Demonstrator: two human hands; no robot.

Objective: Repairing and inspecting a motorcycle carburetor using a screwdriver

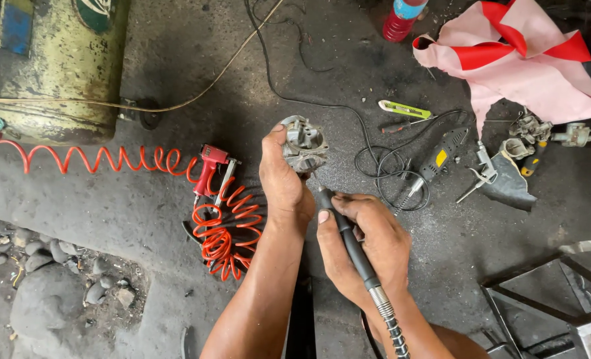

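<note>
While the right hand (pixel 365 246) is wrapping its grip around the black handpiece (pixel 348 236) of a flexible-shaft tool, pen-fashion with the thumb lying along it, the springy metal shaft (pixel 392 326) is trailing back over the wrist and out of the bottom edge, so whatever is driving it is cut off from view. The fine bit is reaching toward the grey metal carburettor body (pixel 303 144), which the left hand (pixel 283 179) is clasping from the side and holding up above the concrete floor (pixel 142 199), not resting on anything. I judge the main risk to be the bit skating off the casting and nicking the left thumb or fingers, since the part is braced only by a bare hand; a snatch could also twist it loose and drop it. Where the tip is touching is hard to make out, as it is too thin and partly lost against the casting. Farther out, the coiled orange air hose (pixel 222 229) with its red air gun (pixel 209 166) is lying close to the left forearm, and black cables are looping toward a small black-and-yellow power tool (pixel 441 156), all able to snag. Beyond, more carburettor parts (pixel 528 129) are sitting by a pink-and-red cloth (pixel 528 66).
</note>
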